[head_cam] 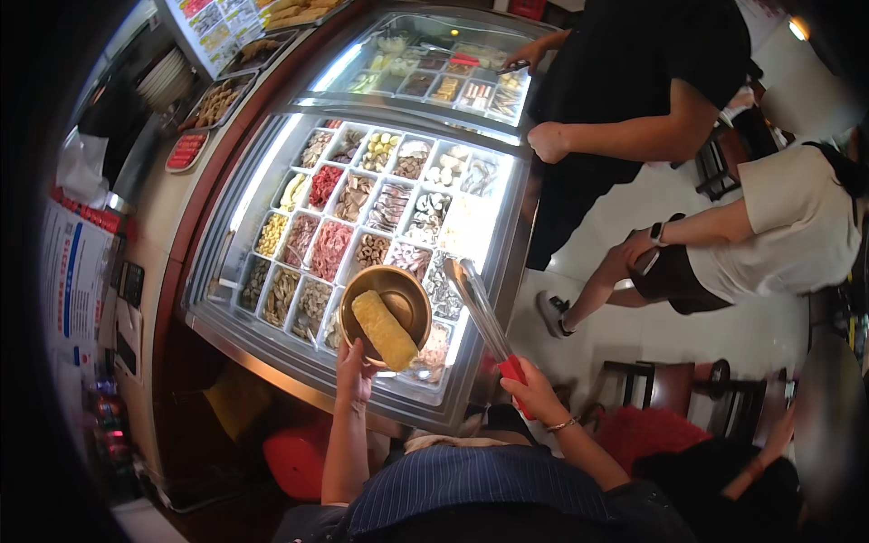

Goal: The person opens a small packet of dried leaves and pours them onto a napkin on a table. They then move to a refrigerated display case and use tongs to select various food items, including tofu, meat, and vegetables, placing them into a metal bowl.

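Observation:
My left hand (356, 377) grips the near rim of a copper-coloured metal bowl (400, 292). A yellow, roll-shaped piece of food (384, 330) lies across the bowl, one end over its near rim. In my right hand (540, 394) are metal tongs (485, 315) with red handle grips (514, 380); their tips point away from me, right of the bowl. Both bowl and tongs are above a lit glass display case (210, 298). White trays in it hold sliced raw meat (330, 250), yellow beans (272, 234), dark red pieces (326, 186) and other foods.
A person in black (611, 81) stands at the case's far right, one hand holding a dark-handled utensil. Another person in a light shirt (781, 237) is at right. Trays of food (217, 102) line the left counter. A red stool (295, 461) stands below the case, chairs (669, 387) at right.

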`<state>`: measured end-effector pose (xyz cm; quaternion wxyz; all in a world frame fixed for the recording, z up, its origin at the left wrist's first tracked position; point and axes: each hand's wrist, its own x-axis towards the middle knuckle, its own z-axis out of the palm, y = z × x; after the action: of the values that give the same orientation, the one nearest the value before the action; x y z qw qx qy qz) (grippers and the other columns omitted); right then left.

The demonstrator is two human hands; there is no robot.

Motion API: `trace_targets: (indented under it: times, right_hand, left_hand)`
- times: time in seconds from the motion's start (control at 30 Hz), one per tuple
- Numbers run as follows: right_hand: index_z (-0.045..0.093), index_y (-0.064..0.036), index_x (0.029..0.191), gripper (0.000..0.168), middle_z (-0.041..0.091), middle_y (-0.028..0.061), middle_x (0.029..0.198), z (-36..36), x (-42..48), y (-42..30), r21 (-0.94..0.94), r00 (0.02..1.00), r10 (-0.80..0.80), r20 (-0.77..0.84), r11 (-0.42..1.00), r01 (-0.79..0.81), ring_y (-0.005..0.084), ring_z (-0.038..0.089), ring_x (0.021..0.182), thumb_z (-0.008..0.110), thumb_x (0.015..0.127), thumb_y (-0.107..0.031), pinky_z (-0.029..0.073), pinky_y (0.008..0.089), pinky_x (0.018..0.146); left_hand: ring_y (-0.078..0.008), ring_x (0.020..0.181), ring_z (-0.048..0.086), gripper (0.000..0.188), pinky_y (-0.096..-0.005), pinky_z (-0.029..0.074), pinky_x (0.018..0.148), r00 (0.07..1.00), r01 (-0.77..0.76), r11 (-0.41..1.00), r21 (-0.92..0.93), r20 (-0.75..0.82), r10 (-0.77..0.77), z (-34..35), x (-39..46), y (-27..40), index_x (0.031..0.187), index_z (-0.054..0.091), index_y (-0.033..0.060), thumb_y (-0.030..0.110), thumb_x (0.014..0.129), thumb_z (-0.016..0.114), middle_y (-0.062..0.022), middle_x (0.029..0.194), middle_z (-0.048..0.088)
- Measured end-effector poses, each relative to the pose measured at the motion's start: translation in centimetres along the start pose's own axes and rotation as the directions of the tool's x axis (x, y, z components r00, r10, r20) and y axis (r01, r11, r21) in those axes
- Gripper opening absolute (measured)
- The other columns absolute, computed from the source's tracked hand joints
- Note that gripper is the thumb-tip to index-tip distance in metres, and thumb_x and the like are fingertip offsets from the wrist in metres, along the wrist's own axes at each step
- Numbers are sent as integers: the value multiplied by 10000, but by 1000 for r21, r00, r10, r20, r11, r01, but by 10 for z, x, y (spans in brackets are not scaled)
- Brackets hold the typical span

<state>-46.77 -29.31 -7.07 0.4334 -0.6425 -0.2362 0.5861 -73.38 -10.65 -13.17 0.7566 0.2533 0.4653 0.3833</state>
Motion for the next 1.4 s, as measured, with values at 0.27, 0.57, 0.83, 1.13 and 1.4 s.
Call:
trace_targets:
  times: [0.27, 0.57, 0.83, 1.13, 1.4]
  right_hand:
    - [413, -26, 1218, 557, 552, 79, 961, -112, 36, -20, -212, 994, -43, 100, 975, 63, 139, 528, 857, 624, 784, -305, 439, 271, 755]
    - [404, -13, 1222, 574, 555, 103, 1002, -133, 132, -123, -284, 931, -256, 262, 901, 327, 176, 545, 896, 617, 785, -317, 442, 283, 768]
    - [412, 10, 1178, 558, 557, 100, 1015, -120, 245, -203, -312, 854, -362, 375, 818, 484, 167, 539, 900, 636, 770, -297, 435, 287, 798]
    - [481, -11, 1090, 420, 568, 65, 890, -164, 390, -281, -292, 885, -408, 225, 838, 460, 120, 538, 779, 623, 796, -275, 442, 255, 691]
    - [501, -44, 973, 305, 577, 46, 750, -207, 568, -388, -357, 842, -537, 57, 776, 520, 106, 563, 560, 636, 773, -229, 457, 242, 468]
  left_hand:
    - [-195, 818, 627, 298, -311, 566, 576, 964, -213, 971, -107, -186, 191, 58, -18, -33, 1188, 414, 106, 160, 899, 466, -61, 1038, 573]
    - [-227, 910, 604, 333, -374, 559, 649, 892, -297, 940, -167, -400, 210, 106, -28, -50, 1215, 399, 103, 160, 894, 466, -78, 1090, 551]
    - [-241, 930, 602, 329, -361, 573, 649, 853, -400, 895, -195, -437, 287, 133, 41, -50, 1221, 379, 101, 154, 903, 449, -92, 1128, 535]
    - [-240, 976, 582, 385, -372, 567, 679, 875, -406, 894, -188, -363, 320, 185, 147, 5, 1276, 348, 80, 152, 910, 443, -101, 1170, 509]
    - [-223, 946, 592, 387, -350, 557, 671, 836, -423, 887, -186, -459, 302, 245, 223, 53, 1285, 347, 117, 160, 912, 443, -89, 1125, 542]
